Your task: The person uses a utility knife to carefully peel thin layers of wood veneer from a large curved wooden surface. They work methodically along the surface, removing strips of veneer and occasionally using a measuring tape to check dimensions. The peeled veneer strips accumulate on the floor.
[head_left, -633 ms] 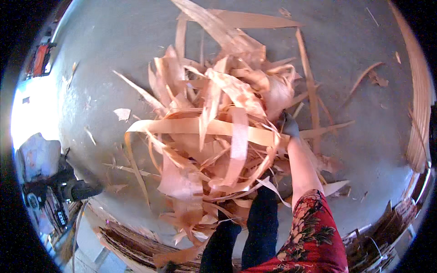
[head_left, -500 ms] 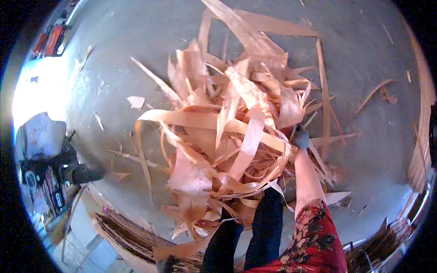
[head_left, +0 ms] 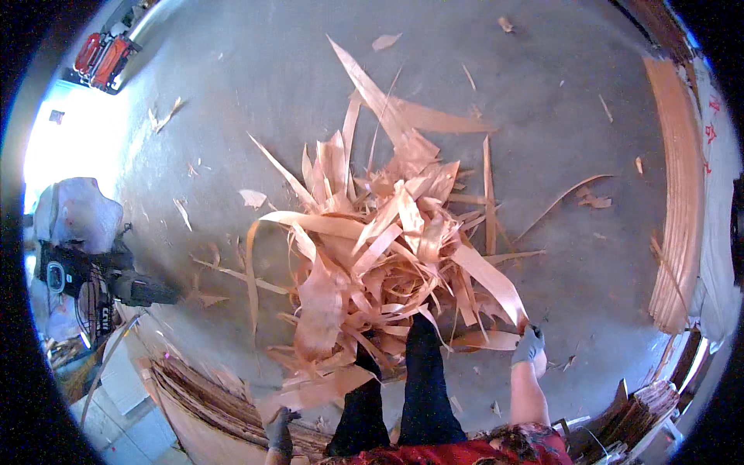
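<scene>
Covering most of the view, the gray floor [head_left: 573, 101] bears a loose pile of thin wood strips [head_left: 387, 263] near its center. The pile lies directly in front of the person. Its tan strips are curled, crossed and overlapping, and several long pointed ends project from the far and left sides.

Along the right edge, a long stack of tan wood sheets [head_left: 676, 201] lies well apart from the pile. At the lower left, a darker stack of ragged wood sheets [head_left: 201, 403] lies near the person. At the left edge, a dark vehicle [head_left: 85, 263] stands with its wheel directed toward the pile. Two dark trouser legs [head_left: 428, 387] extend to the near side of the pile, where the strips hide the feet.

A broad flat strip [head_left: 325, 390] extends from the near left of the pile toward the left hand [head_left: 280, 430]. A long strip [head_left: 492, 283] slants from the right side of the pile to the right hand [head_left: 529, 345]. Each hand wears a gray glove. The right hand is closed, gripping the near end of the long strip. The left hand is beside the end of the broad flat strip; whether it grips that end cannot be determined. A small pale scrap [head_left: 253, 198] lies on the floor, left of the pile.
</scene>
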Demonstrator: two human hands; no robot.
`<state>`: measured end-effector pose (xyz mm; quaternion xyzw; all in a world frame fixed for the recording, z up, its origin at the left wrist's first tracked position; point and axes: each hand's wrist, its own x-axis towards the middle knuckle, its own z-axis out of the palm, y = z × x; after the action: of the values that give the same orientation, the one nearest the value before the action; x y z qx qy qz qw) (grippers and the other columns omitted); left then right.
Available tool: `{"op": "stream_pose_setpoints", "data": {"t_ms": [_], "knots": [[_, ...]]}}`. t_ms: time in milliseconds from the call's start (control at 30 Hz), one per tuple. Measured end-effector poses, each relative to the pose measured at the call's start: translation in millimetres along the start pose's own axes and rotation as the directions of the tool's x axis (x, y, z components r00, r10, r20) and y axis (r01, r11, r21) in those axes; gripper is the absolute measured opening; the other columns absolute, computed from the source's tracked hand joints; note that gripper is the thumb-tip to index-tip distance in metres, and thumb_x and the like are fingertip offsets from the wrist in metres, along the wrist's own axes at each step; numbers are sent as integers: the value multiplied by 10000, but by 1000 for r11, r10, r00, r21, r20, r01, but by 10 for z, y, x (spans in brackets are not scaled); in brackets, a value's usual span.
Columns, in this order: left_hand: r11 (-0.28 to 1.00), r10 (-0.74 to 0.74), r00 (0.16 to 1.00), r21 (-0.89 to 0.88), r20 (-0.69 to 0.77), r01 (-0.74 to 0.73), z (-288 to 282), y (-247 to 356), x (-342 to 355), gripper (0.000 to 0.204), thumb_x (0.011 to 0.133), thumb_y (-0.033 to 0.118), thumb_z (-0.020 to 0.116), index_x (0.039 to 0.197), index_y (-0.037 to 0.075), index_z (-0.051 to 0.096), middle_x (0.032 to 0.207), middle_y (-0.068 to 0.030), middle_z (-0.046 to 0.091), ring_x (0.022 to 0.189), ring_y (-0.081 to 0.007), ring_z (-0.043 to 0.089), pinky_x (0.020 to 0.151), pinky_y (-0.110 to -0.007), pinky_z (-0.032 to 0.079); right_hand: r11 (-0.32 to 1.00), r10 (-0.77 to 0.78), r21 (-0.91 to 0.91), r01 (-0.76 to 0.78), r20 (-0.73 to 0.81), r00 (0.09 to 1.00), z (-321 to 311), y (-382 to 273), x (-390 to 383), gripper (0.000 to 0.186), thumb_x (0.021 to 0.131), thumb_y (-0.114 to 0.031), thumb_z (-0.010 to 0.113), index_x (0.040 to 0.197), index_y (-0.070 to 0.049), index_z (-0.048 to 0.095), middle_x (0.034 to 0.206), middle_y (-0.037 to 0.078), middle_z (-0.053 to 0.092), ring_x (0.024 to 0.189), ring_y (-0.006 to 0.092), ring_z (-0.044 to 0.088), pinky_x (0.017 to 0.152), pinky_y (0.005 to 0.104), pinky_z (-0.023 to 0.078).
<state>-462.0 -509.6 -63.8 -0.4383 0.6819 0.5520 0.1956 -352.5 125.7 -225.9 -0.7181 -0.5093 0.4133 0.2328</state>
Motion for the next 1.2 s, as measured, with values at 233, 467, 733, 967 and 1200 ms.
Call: {"op": "stream_pose_setpoints", "data": {"t_ms": [233, 467, 733, 967, 1200], "knots": [[987, 149, 989, -61, -13, -149, 282, 713, -295, 223, 841, 145, 624, 958, -45, 628, 846, -117, 655, 753, -227, 639, 703, -356, 527, 969, 145, 180, -169, 141, 979, -471, -1688, -738, 171, 834, -152, 606, 930, -11, 599, 801, 31, 602, 648, 152, 555, 560, 297, 456], [976, 201, 979, -77, -25, -203, 518, 1415, -831, 260, 845, 202, 629, 933, -41, 647, 831, -109, 667, 711, -180, 618, 702, -299, 490, 920, 264, 122, -372, 508, 820, -187, -3246, -1616, 228, 849, -299, 601, 708, -129, 544, 482, -19, 382, 367, 117, 366, 349, 286, 295], [606, 180, 872, 646, 456, -463, 492, 1593, -824, 313, 798, 316, 644, 883, 18, 693, 784, -143, 680, 673, -239, 637, 636, -363, 493, 803, 169, 126, -583, 889, 425, -576, -3672, -2153, 143, 907, -207, 514, 799, -124, 557, 559, -36, 453, 384, 51, 356, 341, 196, 285], [-2, 350, 292, 312, 890, -950, 1133, 2916, -2053, 724, 722, 465, 699, 1320, 146, 444, 881, -200, 637, 812, -391, 615, 689, -484, 475, 904, 58, 192, -383, 831, 553, -1493, -3356, -3048, 117, 885, -186, 546, 828, -110, 614, 576, -47, 503, 381, 62, 377, 345, 191, 282], [55, 520, -296, -377, 801, -924, 1935, 3366, -3299, 652, 756, 313, 740, 1250, -26, 483, 1119, -167, 594, 1014, -232, 565, 896, -329, 438, 912, -61, 196, -361, 934, 352, -1970, -2611, -3654, 151, 906, -181, 533, 924, -91, 653, 683, -27, 598, 503, 68, 536, 417, 192, 391]]}}
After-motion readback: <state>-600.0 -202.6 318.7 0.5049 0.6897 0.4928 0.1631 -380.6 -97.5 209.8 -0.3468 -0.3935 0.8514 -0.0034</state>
